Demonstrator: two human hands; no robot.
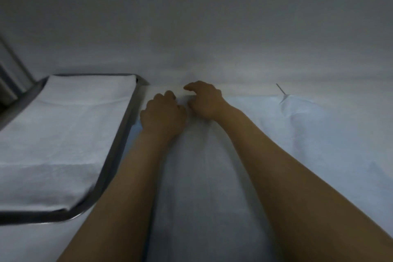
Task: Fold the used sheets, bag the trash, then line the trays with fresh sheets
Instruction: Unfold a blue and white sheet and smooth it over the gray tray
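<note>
A metal tray (119,140) on the left is lined with a white sheet (63,130). To its right a pale sheet (297,138) lies spread out, reaching the wall. At that sheet's far edge my left hand (162,117) rests knuckles up with curled fingers on the fabric. My right hand (205,100) sits right beside it, fingers bent down onto the same far edge. Whether either hand pinches the sheet is hidden under the fingers. A fold ridge runs from my hands toward me.
A plain grey wall (212,27) stands directly behind the tray and sheet. A thin metal rod (280,88) pokes up at the sheet's far right edge. A dark frame (10,74) shows at the far left.
</note>
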